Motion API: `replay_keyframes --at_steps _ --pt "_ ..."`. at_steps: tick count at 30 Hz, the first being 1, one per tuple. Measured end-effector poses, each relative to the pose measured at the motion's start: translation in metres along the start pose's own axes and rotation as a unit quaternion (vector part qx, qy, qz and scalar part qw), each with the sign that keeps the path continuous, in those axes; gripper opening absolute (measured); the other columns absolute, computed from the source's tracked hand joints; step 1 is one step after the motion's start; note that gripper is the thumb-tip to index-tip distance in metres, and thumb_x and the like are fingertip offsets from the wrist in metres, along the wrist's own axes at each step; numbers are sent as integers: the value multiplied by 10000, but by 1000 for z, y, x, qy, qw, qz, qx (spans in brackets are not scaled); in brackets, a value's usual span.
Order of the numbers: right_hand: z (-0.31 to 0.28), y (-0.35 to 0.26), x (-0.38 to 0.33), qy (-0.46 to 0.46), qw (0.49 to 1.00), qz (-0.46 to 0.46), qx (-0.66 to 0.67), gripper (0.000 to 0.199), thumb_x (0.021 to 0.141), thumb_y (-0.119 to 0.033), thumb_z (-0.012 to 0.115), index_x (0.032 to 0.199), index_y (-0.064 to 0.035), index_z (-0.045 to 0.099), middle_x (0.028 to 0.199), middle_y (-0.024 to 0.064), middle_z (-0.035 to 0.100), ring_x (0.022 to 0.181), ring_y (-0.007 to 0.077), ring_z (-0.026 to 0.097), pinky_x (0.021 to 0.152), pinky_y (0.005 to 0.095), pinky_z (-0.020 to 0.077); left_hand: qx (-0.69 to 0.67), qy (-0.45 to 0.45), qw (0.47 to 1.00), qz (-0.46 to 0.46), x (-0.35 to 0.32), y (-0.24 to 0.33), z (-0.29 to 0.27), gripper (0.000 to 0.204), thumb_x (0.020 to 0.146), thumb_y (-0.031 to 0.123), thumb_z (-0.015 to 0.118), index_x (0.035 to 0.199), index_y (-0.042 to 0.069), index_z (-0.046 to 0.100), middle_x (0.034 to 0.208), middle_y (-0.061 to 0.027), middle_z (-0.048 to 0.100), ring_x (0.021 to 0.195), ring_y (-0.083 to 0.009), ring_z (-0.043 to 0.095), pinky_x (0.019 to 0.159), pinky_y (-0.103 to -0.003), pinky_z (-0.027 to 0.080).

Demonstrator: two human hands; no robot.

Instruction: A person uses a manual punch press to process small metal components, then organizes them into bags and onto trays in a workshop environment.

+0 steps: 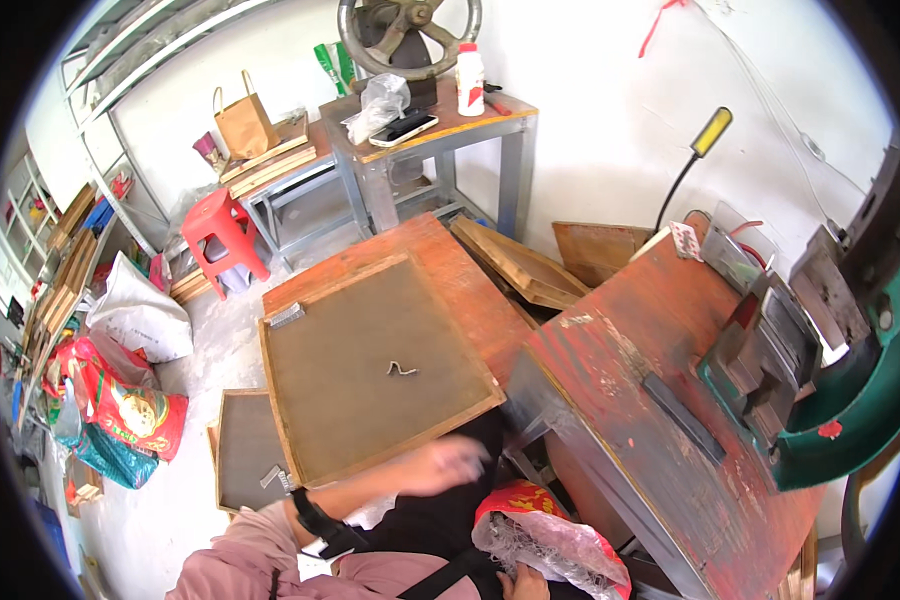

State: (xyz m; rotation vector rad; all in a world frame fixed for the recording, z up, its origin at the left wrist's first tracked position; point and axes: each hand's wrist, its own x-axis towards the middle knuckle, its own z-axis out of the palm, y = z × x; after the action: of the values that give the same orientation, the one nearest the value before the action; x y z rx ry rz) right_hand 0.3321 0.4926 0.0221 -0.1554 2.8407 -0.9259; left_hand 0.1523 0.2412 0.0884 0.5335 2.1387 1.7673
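My left hand [452, 465] reaches across in front of me, smeared by motion, so its fingers cannot be made out. A black band circles that wrist. Just beyond it lies a wood-framed tray [350, 420] with a flat brown bottom, resting on an orange-red table. On the tray sit a small bent metal piece [401, 369] and a row of small grey metal pieces [287, 316] at its far left corner. Low in the view, my right hand [525, 582] has its fingers curled at the rim of a red bag [602, 548] holding silvery, tangled contents.
At right stands a worn red worktable [620, 370] with a dark bar [683, 417] and a green machine [850, 450]. A second framed tray [245, 440] lies lower left. Behind are a red stool [222, 235] and a bench with a white bottle [470, 82]. Filled sacks [135, 400] line the left.
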Motion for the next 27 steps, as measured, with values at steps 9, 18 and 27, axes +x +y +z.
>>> replay_keyframes --at_steps 9,18,27 --pt "2 -3 1 -42 999 21 -10 319 760 -167 571 1007 33 546 832 251 572 775 389 557 689 428 460 567 455 662 -184 -66 -102 -293 417 692 24 503 1106 -3 472 1074 -211 511 998 -369 485 865 -425 394" --pt "2 -22 30 -145 974 102 -141 225 753 -227 521 781 -23 613 798 174 596 776 302 585 685 380 481 718 399 536 -195 -101 -166 -351 280 788 18 413 1043 26 526 1015 -176 541 975 -327 494 836 -408 403" --pt "6 -12 24 -84 981 108 -136 225 775 -228 502 770 -30 609 745 163 607 707 297 597 634 378 489 684 298 606 -275 -57 -145 -340 288 739 72 548 1008 5 468 1011 -207 512 975 -364 493 827 -442 388"
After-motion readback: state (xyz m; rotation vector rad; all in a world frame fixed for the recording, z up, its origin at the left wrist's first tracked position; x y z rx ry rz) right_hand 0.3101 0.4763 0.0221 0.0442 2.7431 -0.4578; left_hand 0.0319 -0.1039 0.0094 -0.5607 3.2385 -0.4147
